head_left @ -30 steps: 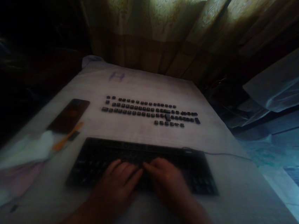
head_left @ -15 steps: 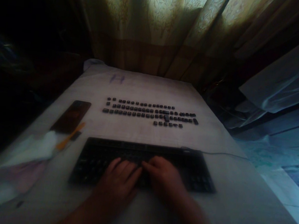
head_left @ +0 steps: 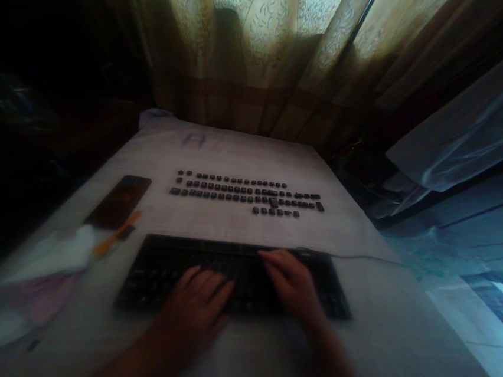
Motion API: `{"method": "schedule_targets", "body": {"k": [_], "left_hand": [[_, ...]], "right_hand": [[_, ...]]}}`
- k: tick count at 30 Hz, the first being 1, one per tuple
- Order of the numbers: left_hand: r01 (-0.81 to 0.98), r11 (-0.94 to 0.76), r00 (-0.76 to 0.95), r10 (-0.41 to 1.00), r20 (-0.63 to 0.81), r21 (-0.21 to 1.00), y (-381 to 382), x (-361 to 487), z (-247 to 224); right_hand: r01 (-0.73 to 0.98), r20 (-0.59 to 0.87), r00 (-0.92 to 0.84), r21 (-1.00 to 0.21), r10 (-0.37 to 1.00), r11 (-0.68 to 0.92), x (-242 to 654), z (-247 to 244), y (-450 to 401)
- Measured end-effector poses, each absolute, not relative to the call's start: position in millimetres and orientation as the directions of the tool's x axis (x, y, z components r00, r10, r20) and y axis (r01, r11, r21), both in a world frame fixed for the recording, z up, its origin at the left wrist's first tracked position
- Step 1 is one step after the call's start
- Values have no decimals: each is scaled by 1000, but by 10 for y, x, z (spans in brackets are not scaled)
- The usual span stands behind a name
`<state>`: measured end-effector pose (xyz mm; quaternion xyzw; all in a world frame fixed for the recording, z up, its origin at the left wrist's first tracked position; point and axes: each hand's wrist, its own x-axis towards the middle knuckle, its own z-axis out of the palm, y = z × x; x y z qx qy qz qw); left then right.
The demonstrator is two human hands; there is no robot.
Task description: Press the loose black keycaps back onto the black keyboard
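Observation:
A black keyboard (head_left: pixel 245 249) lies on the cloth-covered table in front of me. My left hand (head_left: pixel 198 302) rests on its middle-left part, fingers stretched and slightly apart, holding nothing that shows. Over the keyboard's upper right part is my right hand (head_left: pixel 289 281), its fingers drawn together and pointing left. Anything between those fingertips is too small and dark to make out. Beyond the keyboard, loose black keycaps (head_left: pixel 228 197) stand in several rows, with a short row at the right front. Key details under my hands are hidden or blurred.
To the left lie a dark phone (head_left: pixel 119 202), an orange strip-like tool (head_left: pixel 118 234) and a crumpled white and pink cloth (head_left: pixel 54 273). A cable (head_left: pixel 364 258) runs right from the keyboard. Patterned curtains (head_left: pixel 265 42) hang behind the table (head_left: pixel 219 156).
My right hand has moved up and right, away from my left hand towards the keyboard's back edge. The left hand stays nearly in place. The view has shifted slightly.

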<state>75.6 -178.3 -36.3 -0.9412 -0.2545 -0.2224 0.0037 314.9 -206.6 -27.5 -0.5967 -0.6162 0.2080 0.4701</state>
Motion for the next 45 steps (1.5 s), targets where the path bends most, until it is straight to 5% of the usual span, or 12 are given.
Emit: {"method": "schedule_targets", "body": {"k": [4, 7, 13, 33, 45], "left_hand": [[480, -870, 751, 472, 461, 110, -1791, 770, -409], [496, -859, 713, 487, 505, 128, -1796, 776, -447], [452, -889, 769, 428, 474, 69, -1743, 725, -405], [499, -858, 750, 354, 558, -127, -1608, 437, -469], [473, -862, 753, 290, 591, -181, -1564, 506, -475]], "right_hand": [[638, 381, 352, -766, 855, 78, 3475, -340, -2071], [713, 388, 549, -680, 740, -172, 3846, -429, -2082], [640, 300, 675, -692, 673, -334, 4247, -566, -2129], [635, 200, 583, -717, 787, -288, 4103, -526, -2079], [864, 289, 424, -413, 858, -287, 3894, -187, -1741]]}}
